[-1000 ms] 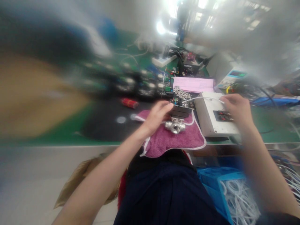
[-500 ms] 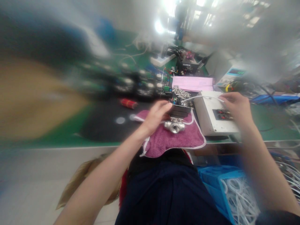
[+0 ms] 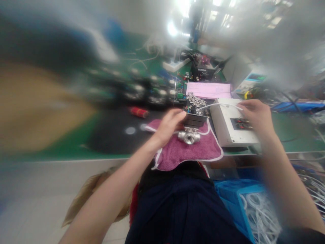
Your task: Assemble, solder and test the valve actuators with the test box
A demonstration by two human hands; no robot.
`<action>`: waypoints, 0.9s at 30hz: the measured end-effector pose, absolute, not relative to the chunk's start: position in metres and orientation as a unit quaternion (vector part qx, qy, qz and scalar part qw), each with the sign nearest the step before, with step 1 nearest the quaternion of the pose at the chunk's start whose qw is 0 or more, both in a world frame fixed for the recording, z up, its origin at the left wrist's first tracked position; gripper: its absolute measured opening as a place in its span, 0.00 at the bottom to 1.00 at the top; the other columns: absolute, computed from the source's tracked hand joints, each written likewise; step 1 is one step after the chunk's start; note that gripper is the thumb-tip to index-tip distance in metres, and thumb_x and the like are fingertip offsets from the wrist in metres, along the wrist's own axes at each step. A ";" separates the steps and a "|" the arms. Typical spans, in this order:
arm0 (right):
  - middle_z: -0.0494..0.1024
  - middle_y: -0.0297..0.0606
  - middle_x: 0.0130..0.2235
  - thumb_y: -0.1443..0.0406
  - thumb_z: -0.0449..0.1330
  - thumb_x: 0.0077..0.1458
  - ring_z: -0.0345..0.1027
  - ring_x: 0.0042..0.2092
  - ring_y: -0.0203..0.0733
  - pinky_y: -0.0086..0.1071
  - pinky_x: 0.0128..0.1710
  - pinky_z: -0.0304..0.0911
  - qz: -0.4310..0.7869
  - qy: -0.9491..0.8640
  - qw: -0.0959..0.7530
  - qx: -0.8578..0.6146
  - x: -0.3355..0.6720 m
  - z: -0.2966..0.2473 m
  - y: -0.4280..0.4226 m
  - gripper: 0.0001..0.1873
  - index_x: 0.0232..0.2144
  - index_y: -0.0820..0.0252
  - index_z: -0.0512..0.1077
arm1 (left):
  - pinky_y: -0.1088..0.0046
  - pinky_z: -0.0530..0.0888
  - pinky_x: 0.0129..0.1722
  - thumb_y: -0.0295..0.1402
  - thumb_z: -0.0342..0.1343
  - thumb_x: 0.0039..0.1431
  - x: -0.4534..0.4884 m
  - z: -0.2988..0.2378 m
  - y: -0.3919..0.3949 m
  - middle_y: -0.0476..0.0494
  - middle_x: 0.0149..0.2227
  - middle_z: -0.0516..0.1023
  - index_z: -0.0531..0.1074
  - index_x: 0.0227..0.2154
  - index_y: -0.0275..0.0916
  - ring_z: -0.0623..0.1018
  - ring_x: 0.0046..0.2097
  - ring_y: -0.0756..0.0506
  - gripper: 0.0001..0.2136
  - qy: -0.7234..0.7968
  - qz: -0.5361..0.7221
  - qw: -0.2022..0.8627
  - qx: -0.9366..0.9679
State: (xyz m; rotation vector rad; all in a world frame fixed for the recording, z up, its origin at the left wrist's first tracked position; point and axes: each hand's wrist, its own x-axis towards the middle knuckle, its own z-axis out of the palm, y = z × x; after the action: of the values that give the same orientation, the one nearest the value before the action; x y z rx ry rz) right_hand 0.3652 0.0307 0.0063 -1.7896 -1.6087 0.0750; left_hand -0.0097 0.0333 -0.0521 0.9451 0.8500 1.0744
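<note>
A motorized valve with a black actuator housing (image 3: 195, 120) and a silver metal valve body (image 3: 189, 137) sits on a purple cloth (image 3: 189, 156) at the bench edge. My left hand (image 3: 170, 124) grips the left side of the black housing, thumb near its top edge. Electronic parts show in the open top of the housing. From there a white cable (image 3: 218, 104) runs right to my right hand (image 3: 255, 113), whose fingers are pinched on it. That hand is above a white box (image 3: 223, 123) with a dark terminal panel (image 3: 241, 124).
Small metal pins (image 3: 195, 100) lie in a pile behind the valve, before a pink paper sheet (image 3: 208, 90). Several black units with circuit boards (image 3: 157, 95) stand left, near a red roll (image 3: 139, 112). A blue crate (image 3: 230, 196) of white cables is below right.
</note>
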 end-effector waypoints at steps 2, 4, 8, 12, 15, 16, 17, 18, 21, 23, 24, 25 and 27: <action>0.86 0.47 0.47 0.60 0.67 0.62 0.78 0.46 0.48 0.39 0.49 0.68 0.033 -0.626 0.364 -0.689 0.365 0.006 0.031 0.14 0.48 0.57 0.83 | 0.67 0.78 0.40 0.53 0.68 0.58 -0.010 -0.052 0.033 0.40 0.54 0.81 0.74 0.54 0.42 0.83 0.44 0.43 0.27 0.377 0.477 0.674 0.420; 0.86 0.47 0.46 0.59 0.67 0.62 0.78 0.45 0.48 0.39 0.48 0.68 0.030 -0.629 0.364 -0.687 0.366 0.006 0.031 0.13 0.47 0.58 0.84 | 0.68 0.78 0.41 0.53 0.68 0.58 -0.010 -0.051 0.033 0.40 0.54 0.81 0.74 0.54 0.42 0.83 0.45 0.43 0.27 0.374 0.476 0.676 0.420; 0.86 0.47 0.46 0.60 0.67 0.63 0.78 0.45 0.48 0.39 0.48 0.68 0.025 -0.630 0.362 -0.687 0.367 0.005 0.031 0.13 0.47 0.57 0.84 | 0.67 0.78 0.41 0.52 0.68 0.59 -0.011 -0.051 0.033 0.39 0.55 0.81 0.74 0.54 0.42 0.83 0.46 0.42 0.27 0.372 0.475 0.679 0.419; 0.86 0.47 0.47 0.59 0.66 0.63 0.78 0.47 0.49 0.40 0.50 0.68 0.031 -0.629 0.360 -0.688 0.368 0.005 0.032 0.14 0.48 0.57 0.84 | 0.67 0.78 0.41 0.52 0.68 0.59 -0.011 -0.050 0.033 0.38 0.56 0.80 0.74 0.54 0.41 0.83 0.46 0.42 0.27 0.374 0.474 0.676 0.422; 0.86 0.47 0.48 0.60 0.66 0.62 0.78 0.48 0.49 0.40 0.51 0.67 0.029 -0.627 0.357 -0.692 0.367 0.006 0.032 0.13 0.47 0.57 0.84 | 0.68 0.78 0.41 0.52 0.68 0.59 -0.011 -0.048 0.032 0.38 0.55 0.80 0.74 0.55 0.41 0.83 0.46 0.42 0.27 0.372 0.473 0.677 0.422; 0.86 0.47 0.48 0.61 0.66 0.62 0.77 0.48 0.49 0.40 0.52 0.67 0.029 -0.626 0.355 -0.693 0.366 0.006 0.032 0.13 0.47 0.57 0.83 | 0.68 0.78 0.41 0.52 0.68 0.59 -0.011 -0.048 0.031 0.38 0.55 0.80 0.74 0.55 0.41 0.83 0.46 0.42 0.28 0.372 0.474 0.678 0.422; 0.85 0.47 0.49 0.61 0.66 0.62 0.77 0.49 0.49 0.40 0.53 0.67 0.030 -0.625 0.354 -0.695 0.365 0.007 0.032 0.12 0.47 0.57 0.83 | 0.68 0.78 0.41 0.52 0.68 0.58 -0.011 -0.047 0.031 0.38 0.55 0.80 0.73 0.55 0.41 0.83 0.46 0.42 0.28 0.372 0.474 0.678 0.421; 0.85 0.47 0.49 0.61 0.66 0.62 0.77 0.49 0.49 0.41 0.53 0.67 0.032 -0.623 0.352 -0.698 0.364 0.008 0.031 0.12 0.47 0.56 0.83 | 0.68 0.78 0.41 0.52 0.68 0.58 -0.011 -0.047 0.031 0.38 0.55 0.80 0.73 0.54 0.41 0.83 0.46 0.42 0.28 0.372 0.475 0.679 0.420; 0.85 0.48 0.49 0.61 0.65 0.62 0.77 0.49 0.49 0.41 0.53 0.67 0.038 -0.619 0.347 -0.704 0.363 0.009 0.030 0.13 0.48 0.57 0.83 | 0.69 0.78 0.40 0.52 0.68 0.59 -0.011 -0.048 0.031 0.38 0.55 0.80 0.74 0.54 0.41 0.82 0.46 0.43 0.27 0.371 0.476 0.679 0.418; 0.85 0.48 0.49 0.60 0.65 0.63 0.77 0.48 0.49 0.41 0.53 0.68 0.038 -0.622 0.348 -0.700 0.366 0.007 0.031 0.14 0.48 0.57 0.83 | 0.69 0.78 0.40 0.52 0.68 0.59 -0.011 -0.049 0.032 0.39 0.55 0.80 0.74 0.54 0.41 0.82 0.45 0.43 0.27 0.372 0.475 0.679 0.417; 0.85 0.47 0.49 0.60 0.66 0.62 0.77 0.48 0.49 0.41 0.53 0.68 0.035 -0.625 0.350 -0.697 0.368 0.005 0.032 0.14 0.48 0.57 0.83 | 0.69 0.78 0.40 0.52 0.68 0.59 -0.011 -0.049 0.032 0.39 0.56 0.80 0.74 0.54 0.41 0.82 0.45 0.43 0.27 0.372 0.475 0.680 0.417; 0.86 0.46 0.48 0.59 0.66 0.62 0.78 0.48 0.49 0.42 0.52 0.69 0.031 -0.628 0.353 -0.693 0.370 0.003 0.033 0.14 0.48 0.56 0.83 | 0.69 0.78 0.40 0.52 0.68 0.59 -0.011 -0.049 0.032 0.39 0.56 0.80 0.74 0.54 0.41 0.83 0.45 0.43 0.27 0.372 0.475 0.680 0.416; 0.86 0.42 0.47 0.57 0.66 0.62 0.78 0.48 0.50 0.43 0.52 0.71 0.024 -0.631 0.364 -0.685 0.376 -0.003 0.036 0.14 0.47 0.54 0.83 | 0.69 0.78 0.41 0.52 0.68 0.59 -0.011 -0.049 0.031 0.39 0.55 0.80 0.74 0.55 0.42 0.83 0.45 0.43 0.27 0.372 0.475 0.681 0.415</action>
State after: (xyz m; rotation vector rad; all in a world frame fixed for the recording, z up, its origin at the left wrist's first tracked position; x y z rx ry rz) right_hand 0.3759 0.0356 -0.0026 -1.7618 -1.6238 0.0615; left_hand -0.0108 0.0314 -0.0489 0.9308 0.8354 1.0655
